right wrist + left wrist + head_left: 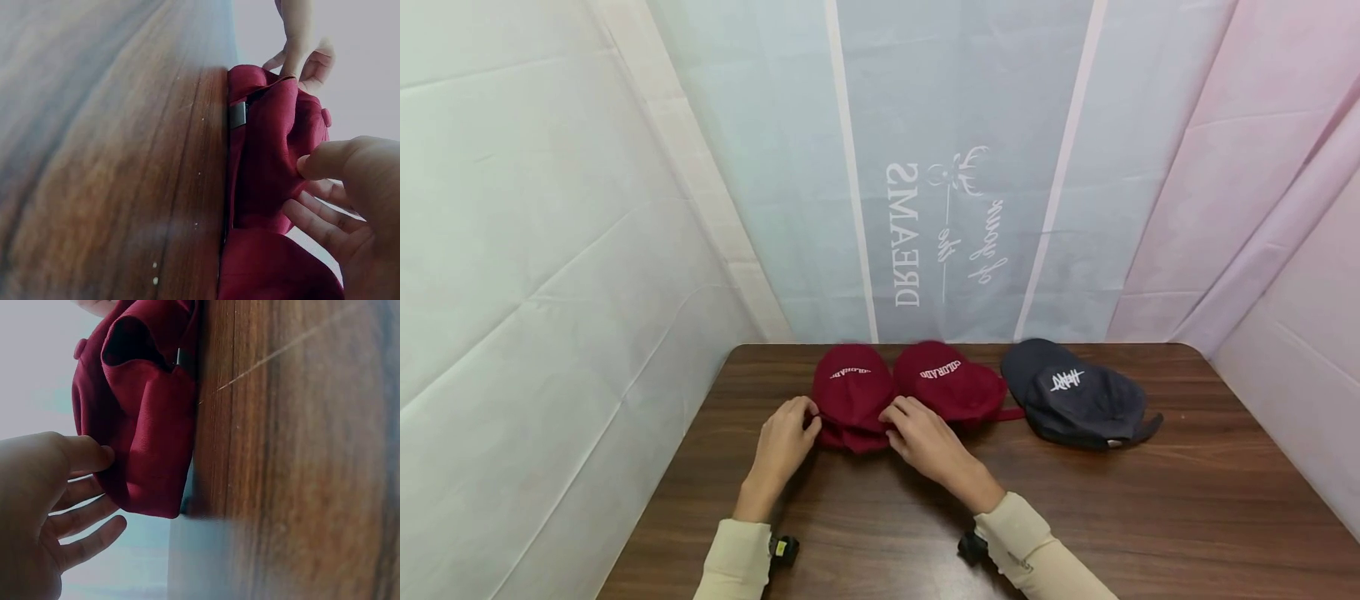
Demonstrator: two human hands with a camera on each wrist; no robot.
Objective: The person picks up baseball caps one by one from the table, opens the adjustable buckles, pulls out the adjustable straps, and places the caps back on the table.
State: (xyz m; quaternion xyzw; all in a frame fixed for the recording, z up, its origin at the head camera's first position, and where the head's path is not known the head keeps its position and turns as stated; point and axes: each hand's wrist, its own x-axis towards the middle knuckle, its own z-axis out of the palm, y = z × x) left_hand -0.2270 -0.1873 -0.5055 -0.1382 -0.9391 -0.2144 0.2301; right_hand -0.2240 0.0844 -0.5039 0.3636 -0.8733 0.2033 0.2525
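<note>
A red baseball cap (852,387) with white lettering lies at the table's far edge, its back opening toward me. My left hand (786,435) pinches its left side; thumb and fingers meet the cloth in the left wrist view. On the opposite side my right hand (925,442) pinches the cap, thumb pressed into the cloth, fingers behind. The crown is creased, and a metal strap buckle (238,115) shows low at the back. Right beside it sits a second red cap (951,392) reading COLORADO, its strap reaching right. A dark blue cap (1071,396) with white lettering ends the row.
The caps stand on a dark wood-grain table (880,517). Directly behind the table's far edge hangs a grey-blue printed cloth (955,100). White cloth walls (535,250) close off the left and right sides.
</note>
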